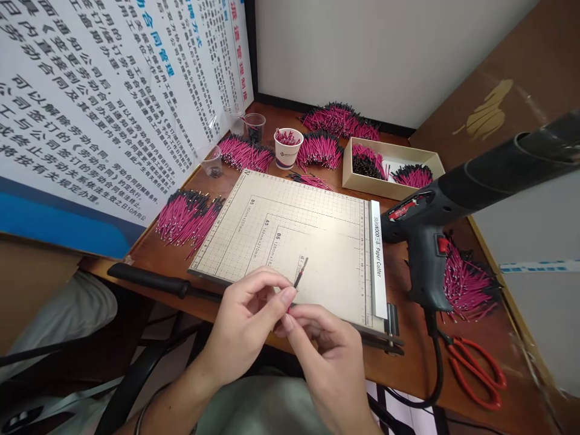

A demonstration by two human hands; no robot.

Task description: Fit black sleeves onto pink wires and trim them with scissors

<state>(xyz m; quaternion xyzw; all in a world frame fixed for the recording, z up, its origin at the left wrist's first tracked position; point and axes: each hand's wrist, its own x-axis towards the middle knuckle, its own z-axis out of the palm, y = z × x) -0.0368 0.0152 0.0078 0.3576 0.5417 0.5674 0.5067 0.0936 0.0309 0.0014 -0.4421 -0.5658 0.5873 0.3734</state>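
My left hand (247, 323) and my right hand (324, 350) meet over the near edge of a paper cutter board (290, 235). Between their pinched fingertips they hold one short pink wire with a dark tip (299, 275), which points up and away. Both hands are closed on it. A pile of pink wires (188, 214) lies left of the board. More bundles (247, 152) lie behind it, beside a paper cup (287, 148) holding wire pieces.
A black heat gun (423, 229) stands right of the board, its cord trailing off the front edge. Red scissors (475, 368) lie near the front right. A cardboard tray (392, 166) with wires sits at the back. A printed poster leans on the left.
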